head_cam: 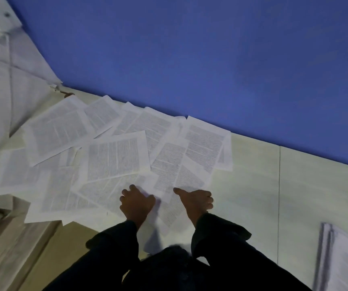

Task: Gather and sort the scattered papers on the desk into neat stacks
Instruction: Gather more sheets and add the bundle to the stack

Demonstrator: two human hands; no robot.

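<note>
Head view, and it's the only one: a mess of white printed paper sheets (118, 158) is fanned out over the pale wood-look desk (257, 185), running from the far left toward the middle, right up against the blue wall panel (189, 49). Both hands sit at the near edge of that spread. The left hand (136, 203) is on top of the nearest sheets with its fingers (132, 187) curled down onto the paper; looks like it's pressing or bunching them, though I can't tell if anything is actually pinched. The right hand (198, 199) is just to the right, thumb stretched out onto the corner of a sheet and the other fingers curled at the paper's right edge. It seems to be gripping that edge, but it's a bit blurry.

The key bit: nearly the whole pile lies far and left of both hands, with its long run going left to right along the wall. So the left hand is the closer one for raking in the far-left pages. A white stack of gathered paper (343, 259) sits at the near right, well apart from the mess and nearer the right hand. I'd guess that's where they end up.
</note>
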